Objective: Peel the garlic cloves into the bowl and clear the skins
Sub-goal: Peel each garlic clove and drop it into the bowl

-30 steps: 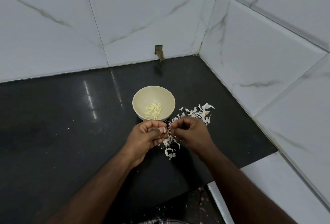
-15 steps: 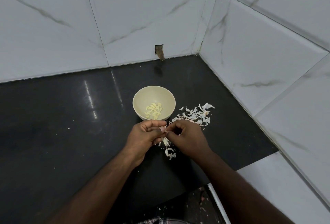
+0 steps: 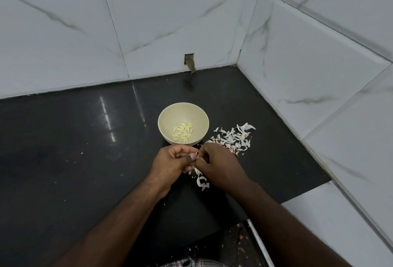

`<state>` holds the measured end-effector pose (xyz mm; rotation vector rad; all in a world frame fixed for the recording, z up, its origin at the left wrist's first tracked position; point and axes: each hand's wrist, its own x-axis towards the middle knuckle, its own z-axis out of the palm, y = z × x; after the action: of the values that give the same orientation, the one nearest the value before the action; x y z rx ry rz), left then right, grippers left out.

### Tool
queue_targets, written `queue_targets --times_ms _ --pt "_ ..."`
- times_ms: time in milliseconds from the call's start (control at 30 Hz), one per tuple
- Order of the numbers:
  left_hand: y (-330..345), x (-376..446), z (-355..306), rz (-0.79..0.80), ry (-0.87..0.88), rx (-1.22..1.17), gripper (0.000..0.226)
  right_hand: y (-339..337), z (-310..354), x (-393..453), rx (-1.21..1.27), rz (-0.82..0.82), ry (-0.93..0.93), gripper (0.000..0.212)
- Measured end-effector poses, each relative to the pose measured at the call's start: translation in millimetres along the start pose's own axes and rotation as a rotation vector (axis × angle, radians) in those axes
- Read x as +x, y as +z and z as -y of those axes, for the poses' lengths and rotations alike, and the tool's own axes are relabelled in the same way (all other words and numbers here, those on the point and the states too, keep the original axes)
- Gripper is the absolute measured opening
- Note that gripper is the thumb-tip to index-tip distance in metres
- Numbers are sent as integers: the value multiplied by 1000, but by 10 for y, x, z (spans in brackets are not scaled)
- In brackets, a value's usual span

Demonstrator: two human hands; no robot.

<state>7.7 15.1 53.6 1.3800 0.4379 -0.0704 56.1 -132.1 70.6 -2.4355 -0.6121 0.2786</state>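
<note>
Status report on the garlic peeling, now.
Left hand and right hand together, pinching a clove between fingertips, clove mostly hidden. Peeled cloves in bowl. Skins piled right of bowl, uncleared. Nothing in the way.

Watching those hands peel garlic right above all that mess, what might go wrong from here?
1. The left hand and right hand work at a clove over the dark counter, short of the bowl; a dropped clove would likely land among the skins.
2. Loose skins lie right beside the bowl, so clearing them carelessly might flick some onto the peeled cloves.
</note>
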Motion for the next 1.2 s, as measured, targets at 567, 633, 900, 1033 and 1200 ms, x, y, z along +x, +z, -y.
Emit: queue_targets --times_ms 567,633,900,1033,1200 --pt "-41 8 -39 30 -146 -76 11 -116 -170 26 205 -108 -50 22" --pt "-39 5 -37 39 -140 -79 7 -95 -153 26 209 -33 -131 32" --pt "-40 -14 -31 66 -48 -24 13 -12 -104 29 209 -24 58 6" --pt "-8 -32 -17 25 -1 -36 11 5 -70 38 155 -6 73 10" --pt "-24 -25 -32 16 -62 -80 10 10 -42 19 175 -50 76 8"
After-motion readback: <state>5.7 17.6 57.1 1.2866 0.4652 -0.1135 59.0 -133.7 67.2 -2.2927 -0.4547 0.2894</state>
